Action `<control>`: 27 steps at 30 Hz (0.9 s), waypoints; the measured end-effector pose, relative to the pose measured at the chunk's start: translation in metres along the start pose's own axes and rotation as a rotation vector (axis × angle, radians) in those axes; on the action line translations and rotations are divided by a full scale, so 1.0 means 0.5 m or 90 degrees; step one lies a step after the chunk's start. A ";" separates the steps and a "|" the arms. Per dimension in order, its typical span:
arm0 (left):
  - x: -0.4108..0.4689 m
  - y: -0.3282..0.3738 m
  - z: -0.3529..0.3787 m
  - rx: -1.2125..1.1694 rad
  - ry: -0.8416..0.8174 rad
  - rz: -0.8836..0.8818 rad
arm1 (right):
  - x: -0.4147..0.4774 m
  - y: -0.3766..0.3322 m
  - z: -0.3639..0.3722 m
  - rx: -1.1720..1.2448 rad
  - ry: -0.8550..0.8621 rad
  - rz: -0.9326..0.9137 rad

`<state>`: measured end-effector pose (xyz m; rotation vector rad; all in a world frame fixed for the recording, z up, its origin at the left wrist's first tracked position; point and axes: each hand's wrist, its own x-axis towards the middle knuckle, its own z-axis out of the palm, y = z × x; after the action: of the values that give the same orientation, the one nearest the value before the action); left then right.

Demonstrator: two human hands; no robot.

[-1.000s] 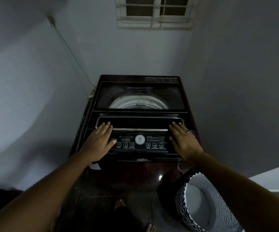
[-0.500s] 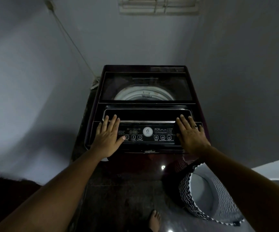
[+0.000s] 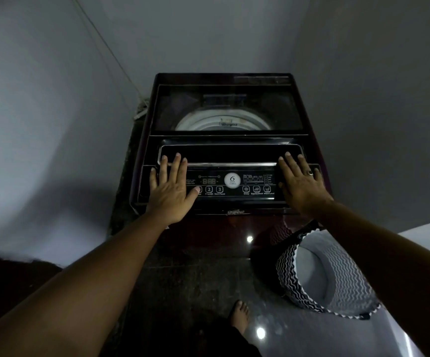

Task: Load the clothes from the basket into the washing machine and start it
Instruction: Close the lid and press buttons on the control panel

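A dark maroon top-loading washing machine (image 3: pixel 224 81) stands in the corner with its glass lid (image 3: pixel 226 112) down. The white drum rim shows through the glass. My left hand (image 3: pixel 170 186) lies flat on the left end of the control panel (image 3: pixel 234 185), fingers straight, thumb by the leftmost button. My right hand (image 3: pixel 301 184), with a ring on it, lies flat on the panel's right end. Fingertips of both hands reach the lid's chrome handle bar (image 3: pixel 232 164). A black-and-white zigzag basket (image 3: pixel 337 276) sits on the floor at lower right; I see no clothes inside it.
Grey walls close in on the left, back and right of the machine. A cord (image 3: pixel 105 45) runs down the left wall to a plug (image 3: pixel 141 112) beside the machine. My bare foot (image 3: pixel 239 315) stands on the glossy dark floor before the machine.
The camera has tilted down and come closer, so the window has left the view. Both hands stay flat on the panel's ends, barely shifted.
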<state>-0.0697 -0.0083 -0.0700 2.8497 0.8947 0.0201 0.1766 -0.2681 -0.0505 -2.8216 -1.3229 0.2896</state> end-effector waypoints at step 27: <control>0.001 0.005 0.005 -0.008 -0.037 -0.009 | 0.001 0.007 0.003 0.026 -0.030 -0.025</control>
<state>-0.0676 -0.0102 -0.0724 2.8170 0.9009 -0.0585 0.1791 -0.2701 -0.0521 -2.7686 -1.3622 0.3801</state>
